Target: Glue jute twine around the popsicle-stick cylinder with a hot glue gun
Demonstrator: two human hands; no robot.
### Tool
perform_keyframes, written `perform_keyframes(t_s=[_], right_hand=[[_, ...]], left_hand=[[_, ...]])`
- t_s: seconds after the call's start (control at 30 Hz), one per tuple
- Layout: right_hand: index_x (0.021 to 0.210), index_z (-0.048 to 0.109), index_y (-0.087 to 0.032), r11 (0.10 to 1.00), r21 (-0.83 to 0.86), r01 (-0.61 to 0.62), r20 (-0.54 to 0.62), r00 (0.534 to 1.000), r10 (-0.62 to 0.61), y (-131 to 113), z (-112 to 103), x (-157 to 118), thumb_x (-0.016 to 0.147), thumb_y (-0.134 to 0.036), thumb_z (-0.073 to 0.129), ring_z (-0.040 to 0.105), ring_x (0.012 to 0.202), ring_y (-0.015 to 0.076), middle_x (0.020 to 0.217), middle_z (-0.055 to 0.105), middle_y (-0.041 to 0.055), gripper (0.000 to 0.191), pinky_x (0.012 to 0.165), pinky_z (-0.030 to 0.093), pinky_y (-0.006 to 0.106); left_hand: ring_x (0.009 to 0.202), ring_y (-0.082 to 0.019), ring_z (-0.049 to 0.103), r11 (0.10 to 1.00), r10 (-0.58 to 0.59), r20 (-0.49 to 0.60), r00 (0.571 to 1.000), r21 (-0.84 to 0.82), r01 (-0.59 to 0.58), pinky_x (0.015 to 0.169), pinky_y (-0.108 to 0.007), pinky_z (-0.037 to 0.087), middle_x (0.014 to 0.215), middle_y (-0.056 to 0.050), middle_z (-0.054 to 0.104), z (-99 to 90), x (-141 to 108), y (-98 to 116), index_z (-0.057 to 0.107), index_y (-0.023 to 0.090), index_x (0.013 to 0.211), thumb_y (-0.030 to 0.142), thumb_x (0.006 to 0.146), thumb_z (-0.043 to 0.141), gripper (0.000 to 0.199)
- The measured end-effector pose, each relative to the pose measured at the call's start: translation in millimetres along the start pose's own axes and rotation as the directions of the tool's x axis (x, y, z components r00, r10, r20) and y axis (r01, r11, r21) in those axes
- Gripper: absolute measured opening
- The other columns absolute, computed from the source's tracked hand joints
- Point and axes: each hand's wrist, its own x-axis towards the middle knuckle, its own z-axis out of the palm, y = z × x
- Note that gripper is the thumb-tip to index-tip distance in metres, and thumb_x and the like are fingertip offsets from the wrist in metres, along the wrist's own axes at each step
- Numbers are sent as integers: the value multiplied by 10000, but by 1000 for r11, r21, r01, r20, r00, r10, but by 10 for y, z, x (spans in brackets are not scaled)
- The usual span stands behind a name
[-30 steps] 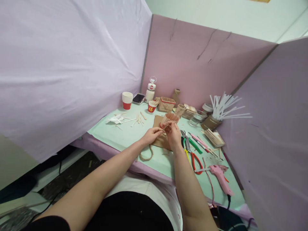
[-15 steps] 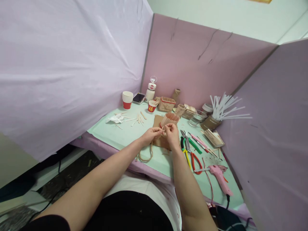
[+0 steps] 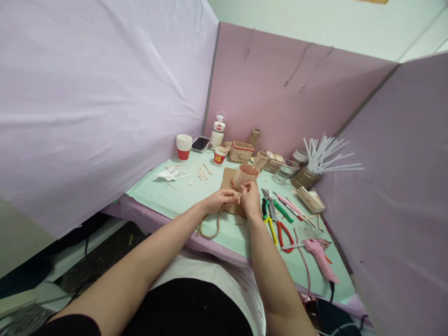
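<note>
Both hands meet over a brown cardboard piece (image 3: 228, 176) and pinch a tan twine cord (image 3: 209, 237). My left hand (image 3: 221, 200) has its fingertips closed on the cord, whose loose length loops down onto the table below the wrist. Close beside it, my right hand (image 3: 249, 198) is closed on the same cord; the fingers hide the exact spot. Just behind the hands, a round holder made of wooden sticks (image 3: 246, 174) with a red band near its base stands on the cardboard.
Right of my hands lie pliers (image 3: 270, 205) with several coloured handles, pink pens (image 3: 289, 205) and a pink glue gun (image 3: 320, 256). Paper cups (image 3: 184, 147), a white bottle (image 3: 217, 133), a stick basket (image 3: 241, 151), a glass bowl (image 3: 285, 172) and white glue sticks (image 3: 320, 156) line the back.
My hands have moved slightly down, away from the stick holder, with the cord between them. The loose loop of cord has shifted a little to the left.
</note>
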Motion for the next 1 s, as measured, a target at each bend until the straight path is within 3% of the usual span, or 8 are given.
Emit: perform_keyframes(t_s=[0.4, 0.53, 0.67, 0.83, 1.0], right_hand=[[793, 547, -203, 995, -90, 51, 48, 998, -47, 28, 42, 1, 765, -296, 504, 542, 744, 209, 774, 624, 59, 106, 699, 373, 310], [843, 576, -200, 990, -98, 107, -14, 994, -108, 1, 37, -20, 767, -347, 543, 522, 935, 248, 937, 601, 102, 169, 828, 370, 370], [855, 585, -203, 937, 48, 347, -65, 937, -343, -144, -19, -75, 831, -331, 491, 512, 957, 221, 954, 578, 85, 160, 874, 382, 371], [797, 597, -206, 867, 157, 473, 70, 870, -488, -245, -25, -131, 796, -323, 588, 526, 895, 201, 871, 582, 51, 117, 824, 412, 331], [785, 600, -198, 882, 172, 439, 73, 887, -456, -184, 33, -108, 776, -304, 595, 531, 864, 194, 864, 578, 50, 107, 777, 428, 323]], left_hand=[[414, -44, 187, 999, -13, -40, 999, -30, 11, 439, -219, 120, 467, 97, 252, -13, 12, -3, 583, 131, 767, 434, 751, 668, 315], [413, -38, 192, 999, 33, -190, 981, 13, -31, 439, -219, 124, 474, 99, 274, -10, 40, -16, 578, 136, 776, 483, 721, 678, 365], [407, -37, 221, 995, 88, -394, 915, 83, -60, 433, -222, 132, 491, 86, 348, -37, 98, -39, 587, 132, 790, 528, 699, 656, 412], [435, -43, 282, 989, 140, -472, 870, 117, -96, 449, -212, 174, 505, 78, 369, -78, 137, -64, 529, 147, 702, 486, 704, 631, 354], [429, -47, 292, 984, 142, -472, 870, 164, -71, 443, -210, 191, 504, 78, 390, -65, 128, -60, 548, 141, 733, 472, 713, 612, 337]])
